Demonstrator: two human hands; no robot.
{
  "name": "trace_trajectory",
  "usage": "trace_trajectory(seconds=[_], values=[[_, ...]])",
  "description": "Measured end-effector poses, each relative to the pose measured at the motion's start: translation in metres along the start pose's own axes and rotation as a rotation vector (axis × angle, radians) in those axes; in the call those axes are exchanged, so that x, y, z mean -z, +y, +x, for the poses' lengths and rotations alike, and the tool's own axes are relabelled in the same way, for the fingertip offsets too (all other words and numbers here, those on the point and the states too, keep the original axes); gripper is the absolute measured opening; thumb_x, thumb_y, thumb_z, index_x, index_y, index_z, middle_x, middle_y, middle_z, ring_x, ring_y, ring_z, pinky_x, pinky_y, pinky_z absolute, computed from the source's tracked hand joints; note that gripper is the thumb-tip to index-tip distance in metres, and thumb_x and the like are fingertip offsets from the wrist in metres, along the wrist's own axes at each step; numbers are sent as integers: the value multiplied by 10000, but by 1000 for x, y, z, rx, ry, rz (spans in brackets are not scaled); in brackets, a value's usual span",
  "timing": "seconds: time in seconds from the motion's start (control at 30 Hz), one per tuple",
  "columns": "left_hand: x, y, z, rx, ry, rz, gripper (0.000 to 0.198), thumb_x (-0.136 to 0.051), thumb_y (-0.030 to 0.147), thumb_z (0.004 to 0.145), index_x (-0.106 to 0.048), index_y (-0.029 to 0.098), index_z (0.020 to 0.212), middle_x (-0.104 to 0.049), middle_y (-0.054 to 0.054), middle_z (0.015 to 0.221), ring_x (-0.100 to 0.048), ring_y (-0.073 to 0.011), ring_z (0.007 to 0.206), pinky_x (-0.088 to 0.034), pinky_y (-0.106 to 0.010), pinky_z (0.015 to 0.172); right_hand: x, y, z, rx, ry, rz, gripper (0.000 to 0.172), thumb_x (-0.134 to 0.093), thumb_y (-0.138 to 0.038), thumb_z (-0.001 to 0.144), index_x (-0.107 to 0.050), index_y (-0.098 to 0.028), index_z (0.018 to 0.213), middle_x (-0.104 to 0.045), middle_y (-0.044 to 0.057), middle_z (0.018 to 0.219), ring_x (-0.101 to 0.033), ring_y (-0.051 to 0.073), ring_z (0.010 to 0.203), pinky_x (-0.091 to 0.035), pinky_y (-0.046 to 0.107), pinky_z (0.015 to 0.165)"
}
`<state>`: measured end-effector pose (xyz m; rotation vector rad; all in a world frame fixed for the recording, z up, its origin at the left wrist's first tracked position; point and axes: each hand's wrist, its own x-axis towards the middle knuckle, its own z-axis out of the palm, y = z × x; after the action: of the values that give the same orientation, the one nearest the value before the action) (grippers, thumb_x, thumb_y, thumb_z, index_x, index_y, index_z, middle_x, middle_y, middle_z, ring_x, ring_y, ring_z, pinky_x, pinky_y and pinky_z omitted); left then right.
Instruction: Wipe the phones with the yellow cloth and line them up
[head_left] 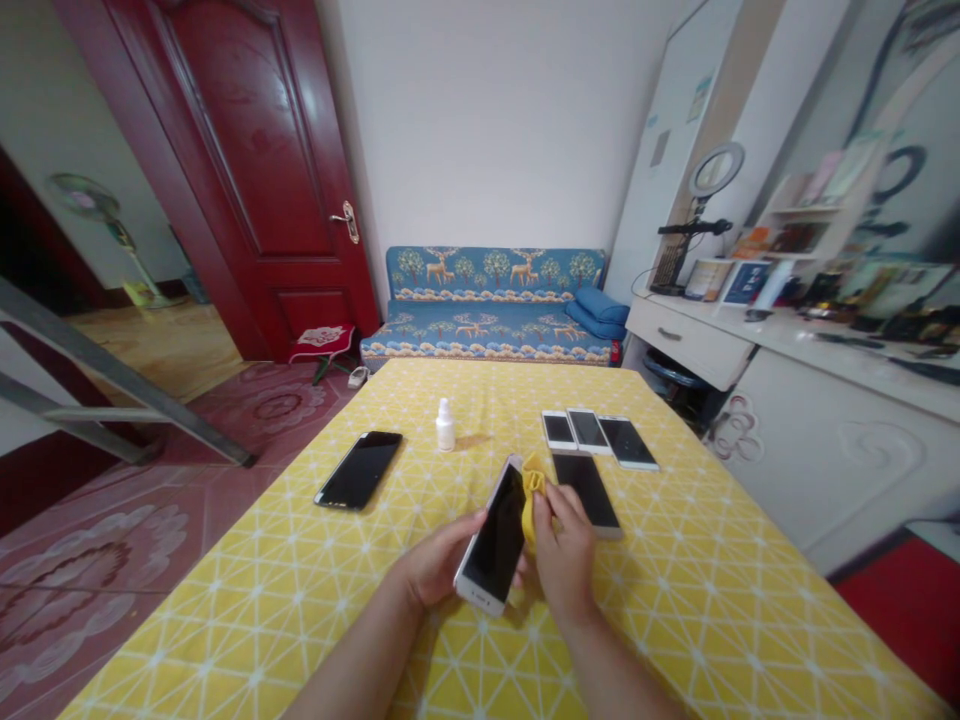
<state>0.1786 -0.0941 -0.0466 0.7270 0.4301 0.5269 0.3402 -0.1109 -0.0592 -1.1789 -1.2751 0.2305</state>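
My left hand [435, 562] grips a white-framed smartphone [495, 540] from its left side, tilted above the table with the dark screen facing up. Pinched in my right hand [564, 545] is a yellow cloth [532, 495], held against the phone's upper right edge. Part of the cloth is hidden by my fingers. Just beyond my right hand lies a larger dark-screened phone [589, 492], its lower left partly covered by the hand. A small white spray bottle [445, 428] stands upright past the held phone.
A black phone [360, 470] lies at the table's left. Several white phones, among them one at the right end [628, 443], lie side by side at the back right. The yellow patterned tablecloth [300, 620] covers the table. A blue sofa [495, 310] stands beyond; a white dresser [825, 400] is at right.
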Motion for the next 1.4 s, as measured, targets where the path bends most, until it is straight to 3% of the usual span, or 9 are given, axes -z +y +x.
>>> trace_trajectory(seconds=[0.13, 0.23, 0.4, 0.6, 0.8, 0.9, 1.03, 1.13, 1.4], values=[[-6, 0, 0, -18, -21, 137, 439, -596, 480, 822, -642, 122, 1071, -722, -145, 873, -697, -237, 741, -517, -307, 653, 5, 2, 5, -30, 41, 5, 222, -458, -283, 938, -649, -171, 937, -582, 51, 850, -577, 167, 780, -477, 292, 683], [-7, -2, 2, -31, -26, 220, 441, -619, 495, 802, -642, 131, 1049, -714, -129, 835, -686, -211, 685, -513, -281, 615, 6, -2, 4, 32, 29, 25, 204, -462, -251, 933, -646, -177, 982, -590, 62, 898, -584, 176, 824, -486, 305, 714], [-9, -6, 5, -54, 95, 199, 451, -564, 540, 824, -662, 129, 983, -707, -110, 813, -665, -182, 635, -511, -271, 577, 2, -17, -5, 197, -139, 28, 185, -482, -167, 909, -649, -200, 980, -601, 56, 891, -590, 176, 847, -492, 321, 762], [-3, -10, 10, -66, 305, 85, 217, -740, 290, 709, -671, 95, 778, -674, -63, 659, -630, -161, 615, -471, -233, 567, -3, -31, -21, 287, -318, 5, 200, -471, -136, 883, -647, -203, 949, -617, 51, 833, -591, 178, 800, -486, 324, 716], [-1, -5, 10, -89, 309, -15, 202, -653, 291, 772, -656, 102, 700, -675, -53, 655, -623, -153, 634, -484, -243, 616, -2, -38, -27, 395, -401, -47, 225, -500, -119, 860, -634, -211, 1016, -627, 48, 840, -589, 189, 817, -461, 345, 734], [-4, 2, 12, -159, 290, -160, 326, -574, 388, 835, -661, 94, 724, -690, -75, 684, -642, -163, 650, -512, -254, 650, 0, -37, -23, 466, -401, -100, 250, -524, -97, 844, -627, -221, 1035, -646, 38, 852, -585, 186, 821, -441, 372, 787], [-2, 8, 14, -286, 217, -297, 443, -506, 437, 877, -655, 38, 997, -717, -154, 918, -681, -218, 862, -523, -301, 815, 2, -32, -17, 482, -343, -201, 210, -514, -95, 844, -632, -211, 973, -648, 32, 817, -580, 184, 809, -413, 380, 801], [2, 12, 12, -333, 232, -330, 466, -484, 431, 890, -615, 39, 1104, -715, -162, 954, -683, -239, 898, -533, -326, 811, 2, -25, -15, 441, -315, -264, 173, -496, -109, 848, -628, -202, 913, -639, 34, 792, -571, 185, 787, -403, 366, 766], [9, 8, 14, -422, 430, -304, 178, -610, 264, 839, -641, 112, 926, -730, -75, 856, -687, -180, 744, -556, -299, 720, -3, -8, -15, 249, -184, -199, 120, -481, -151, 874, -583, -191, 922, -638, 46, 828, -586, 178, 781, -445, 314, 713]])
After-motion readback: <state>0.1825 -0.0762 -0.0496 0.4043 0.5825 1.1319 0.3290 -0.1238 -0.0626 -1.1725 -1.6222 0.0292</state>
